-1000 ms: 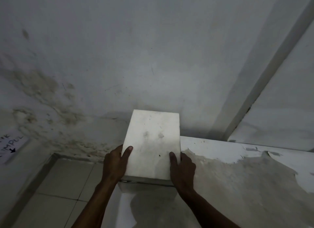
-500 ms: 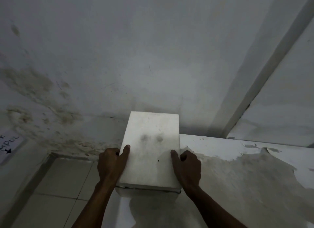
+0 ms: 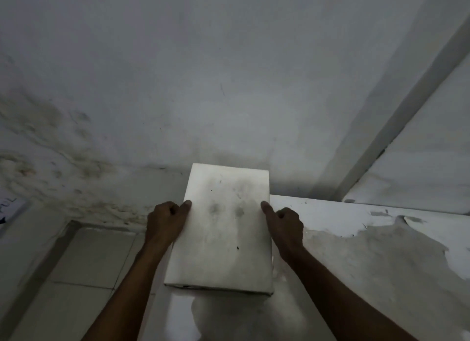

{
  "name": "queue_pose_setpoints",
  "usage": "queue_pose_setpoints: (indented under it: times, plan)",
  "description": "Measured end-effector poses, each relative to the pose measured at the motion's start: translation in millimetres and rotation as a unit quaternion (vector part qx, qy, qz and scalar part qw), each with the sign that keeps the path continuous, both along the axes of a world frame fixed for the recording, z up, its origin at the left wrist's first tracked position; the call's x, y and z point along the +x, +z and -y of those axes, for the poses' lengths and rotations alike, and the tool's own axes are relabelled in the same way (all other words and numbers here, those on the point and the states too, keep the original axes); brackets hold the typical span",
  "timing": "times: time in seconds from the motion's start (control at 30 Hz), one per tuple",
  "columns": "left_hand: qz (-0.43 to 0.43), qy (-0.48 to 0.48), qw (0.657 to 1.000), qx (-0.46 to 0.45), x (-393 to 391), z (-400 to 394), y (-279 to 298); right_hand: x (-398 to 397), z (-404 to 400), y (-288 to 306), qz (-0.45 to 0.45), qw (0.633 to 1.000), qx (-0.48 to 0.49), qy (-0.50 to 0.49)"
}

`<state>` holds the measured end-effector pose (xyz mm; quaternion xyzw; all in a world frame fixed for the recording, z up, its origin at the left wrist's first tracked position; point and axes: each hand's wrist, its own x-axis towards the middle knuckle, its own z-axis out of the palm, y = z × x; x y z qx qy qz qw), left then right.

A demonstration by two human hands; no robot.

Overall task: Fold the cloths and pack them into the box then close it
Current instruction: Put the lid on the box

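A white rectangular box with a smudged lid lies shut on the left end of a worn white table. My left hand grips the box's left side, thumb on the lid and fingers curled down the side. My right hand grips the right side the same way, thumb on the lid's edge. No cloths are visible; the box's inside is hidden.
A stained grey-white wall rises right behind the box. Tiled floor lies below the table's left edge. A paper with handwriting hangs at the far left. A slanted beam runs up at the right.
The box has come toward me along the table, away from the wall, with both hands moving with it. My fingers have curled further down its sides.
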<state>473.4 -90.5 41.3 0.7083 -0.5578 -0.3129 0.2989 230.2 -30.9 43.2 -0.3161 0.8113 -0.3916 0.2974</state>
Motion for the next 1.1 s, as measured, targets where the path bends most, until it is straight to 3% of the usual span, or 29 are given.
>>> queue_pose_setpoints:
  times: [0.07, 0.2, 0.3, 0.4, 0.63, 0.73, 0.87, 1.1]
  plan:
    - [-0.036, -0.037, 0.998, 0.026, -7, 19, -3, -3, 18, 3, 0.046, 0.999, -0.018, 0.021]
    - [-0.199, -0.089, 0.973, 0.079, -22, 53, -2, -6, 54, 5, 0.158, 0.985, -0.037, 0.052]
    - [-0.252, -0.096, 0.955, 0.126, -26, 77, -9, -11, 71, 2, 0.234, 0.968, -0.035, 0.085]
    - [-0.254, -0.082, 0.956, 0.122, -30, 93, -18, -22, 84, -14, 0.259, 0.958, -0.026, 0.122]
    - [-0.201, -0.076, 0.975, 0.052, -37, 107, -43, -22, 98, -40, 0.209, 0.967, -0.077, 0.12]
    - [-0.218, -0.066, 0.972, 0.055, -39, 108, -49, -23, 97, -47, 0.189, 0.971, -0.079, 0.123]
    - [-0.236, -0.047, 0.967, 0.077, -36, 101, -52, -20, 78, -56, 0.209, 0.967, -0.07, 0.129]
    - [-0.163, -0.114, 0.976, 0.092, -12, 40, -53, -3, 1, -66, 0.26, 0.955, -0.04, 0.137]
